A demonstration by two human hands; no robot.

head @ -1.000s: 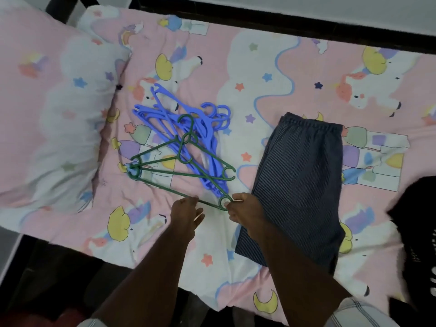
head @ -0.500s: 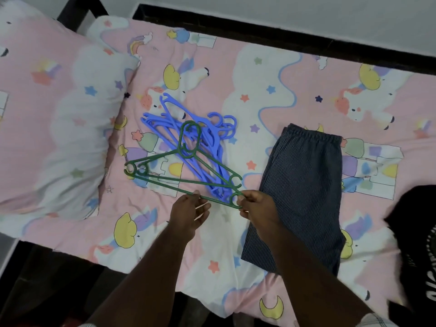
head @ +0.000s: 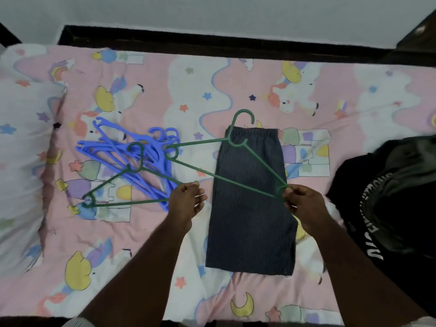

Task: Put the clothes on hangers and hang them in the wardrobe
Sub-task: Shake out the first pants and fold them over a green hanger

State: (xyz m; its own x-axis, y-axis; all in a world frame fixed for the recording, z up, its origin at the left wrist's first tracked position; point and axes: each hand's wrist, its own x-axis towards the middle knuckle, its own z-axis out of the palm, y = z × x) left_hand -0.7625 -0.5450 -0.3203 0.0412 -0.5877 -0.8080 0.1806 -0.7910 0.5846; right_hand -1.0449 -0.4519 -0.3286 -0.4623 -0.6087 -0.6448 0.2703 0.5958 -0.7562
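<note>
Folded dark striped shorts (head: 250,208) lie in the middle of the bed. My right hand (head: 304,201) pinches the end of a green hanger (head: 226,178) held over the shorts, its hook pointing to the far side. My left hand (head: 186,199) holds the end of a second green hanger (head: 122,201), which lies over a pile of blue hangers (head: 132,149) on the sheet. A black printed garment (head: 387,208) is heaped at the right.
The bed has a pink unicorn-print sheet (head: 236,90) and a matching pillow (head: 23,149) at the left. A dark bed frame (head: 212,46) runs along the far side against a pale wall.
The two green hangers have come apart. My right hand carried one to the right over the shorts, while my left hand kept the other by the blue pile. The view shifted right.
</note>
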